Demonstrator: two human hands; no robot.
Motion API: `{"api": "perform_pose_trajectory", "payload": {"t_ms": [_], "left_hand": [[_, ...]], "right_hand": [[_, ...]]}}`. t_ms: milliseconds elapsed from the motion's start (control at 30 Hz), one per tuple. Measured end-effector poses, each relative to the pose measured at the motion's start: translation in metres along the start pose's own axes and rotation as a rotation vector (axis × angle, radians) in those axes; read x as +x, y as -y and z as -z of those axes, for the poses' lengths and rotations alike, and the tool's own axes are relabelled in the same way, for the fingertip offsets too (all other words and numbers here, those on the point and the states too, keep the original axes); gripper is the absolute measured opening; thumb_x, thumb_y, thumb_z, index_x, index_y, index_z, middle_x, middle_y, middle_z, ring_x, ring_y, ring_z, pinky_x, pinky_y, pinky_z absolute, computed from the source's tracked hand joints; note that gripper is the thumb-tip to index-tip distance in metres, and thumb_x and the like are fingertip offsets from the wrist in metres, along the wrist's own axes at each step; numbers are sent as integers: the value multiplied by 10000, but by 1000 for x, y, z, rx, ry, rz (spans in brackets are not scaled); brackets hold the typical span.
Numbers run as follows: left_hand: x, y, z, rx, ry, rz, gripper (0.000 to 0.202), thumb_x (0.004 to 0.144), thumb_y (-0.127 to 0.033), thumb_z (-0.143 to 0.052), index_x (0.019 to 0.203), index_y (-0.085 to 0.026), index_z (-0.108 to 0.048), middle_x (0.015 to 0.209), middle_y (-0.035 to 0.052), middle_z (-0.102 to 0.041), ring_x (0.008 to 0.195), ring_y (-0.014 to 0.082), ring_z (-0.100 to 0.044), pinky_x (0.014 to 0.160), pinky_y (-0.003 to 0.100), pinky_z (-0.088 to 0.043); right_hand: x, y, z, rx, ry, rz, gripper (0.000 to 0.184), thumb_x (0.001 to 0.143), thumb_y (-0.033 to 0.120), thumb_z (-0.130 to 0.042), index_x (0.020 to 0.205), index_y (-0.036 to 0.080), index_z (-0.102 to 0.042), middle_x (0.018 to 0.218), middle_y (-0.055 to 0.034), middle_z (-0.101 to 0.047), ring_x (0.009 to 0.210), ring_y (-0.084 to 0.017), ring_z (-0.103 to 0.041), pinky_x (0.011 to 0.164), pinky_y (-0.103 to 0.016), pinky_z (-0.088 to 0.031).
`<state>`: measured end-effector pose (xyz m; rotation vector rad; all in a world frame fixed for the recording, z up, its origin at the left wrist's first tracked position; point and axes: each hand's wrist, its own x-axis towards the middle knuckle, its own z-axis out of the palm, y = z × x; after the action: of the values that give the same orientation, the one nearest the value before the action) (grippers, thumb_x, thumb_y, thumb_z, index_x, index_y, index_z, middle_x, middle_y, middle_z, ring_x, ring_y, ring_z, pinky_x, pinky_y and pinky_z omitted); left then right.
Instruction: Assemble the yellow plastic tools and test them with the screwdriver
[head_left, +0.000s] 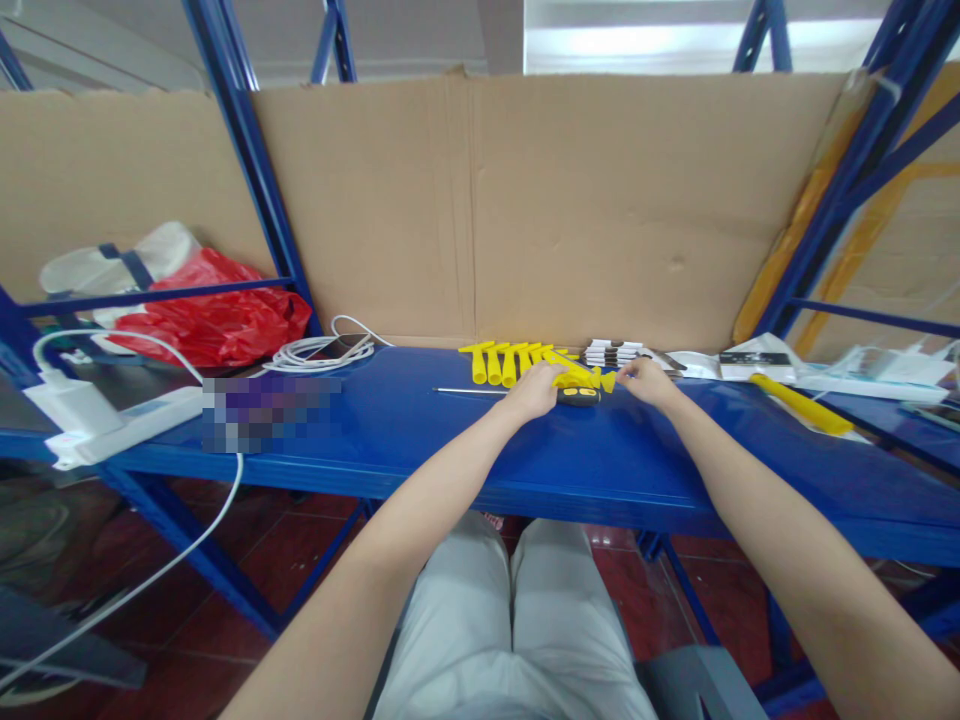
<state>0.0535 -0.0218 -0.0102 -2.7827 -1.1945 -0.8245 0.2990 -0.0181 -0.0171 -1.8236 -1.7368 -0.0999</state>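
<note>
My left hand [534, 393] is closed on a yellow plastic part [576, 378], its fingers partly hiding it. A screwdriver [580, 397] with a black and yellow handle lies just under this hand, its thin metal shaft reaching out to the left. Beside the part, my right hand [648, 383] has its fingertips pinched together; whatever they hold is too small to make out. Close to those fingertips is the flared yellow end [607, 381] of a piece. Several yellow T-shaped plastic parts [495, 366] stand in a row behind my left hand.
Black-and-white bundled strips [613, 352] lie behind my right hand. On the right are a small box [756, 364] and a yellow stick-like object [801, 404]. A coiled white cable [322, 353], red plastic bag [217, 310] and power strip [135, 425] sit left. Cardboard [585, 210] backs the blue bench [420, 440].
</note>
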Motion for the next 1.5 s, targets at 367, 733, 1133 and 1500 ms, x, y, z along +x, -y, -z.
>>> {"api": "perform_pose_trajectory", "payload": {"t_ms": [367,733,1133,1500], "left_hand": [[-12,-21,8,90,78,-11,528,909,-66,-350,1383,-215,-528,1326,128,-564,1122,247,-617,980,391,-488],[-13,-23,12,143,94,-11,528,928,-76,-331,1397,-244,-505,1303,127,-540,1084,255,-622,943,405,-509],[-13,-21,11,156,75,-19,524,928,-81,-336,1396,-255,-495,1312,128,-527,1067,256,-621,918,405,-522],[-15,-22,12,181,102,-45,520,916,-65,-345,1368,-254,-521,1298,133,-531,1058,263,-626,895,412,-528]], "right_hand": [[-13,46,-6,437,-92,199,171,744,346,-636,645,206,-637,810,-60,-669,901,-236,-625,891,-409,-476],[-8,46,-11,289,-52,315,162,761,329,-621,650,219,-665,886,-69,-685,951,-247,-591,945,-422,-420],[-10,46,-15,337,-65,264,118,765,304,-585,709,220,-646,919,-59,-674,970,-250,-578,936,-435,-422],[-13,49,-11,309,-22,275,181,763,368,-619,665,216,-628,825,-50,-647,926,-244,-586,932,-423,-431]]}}
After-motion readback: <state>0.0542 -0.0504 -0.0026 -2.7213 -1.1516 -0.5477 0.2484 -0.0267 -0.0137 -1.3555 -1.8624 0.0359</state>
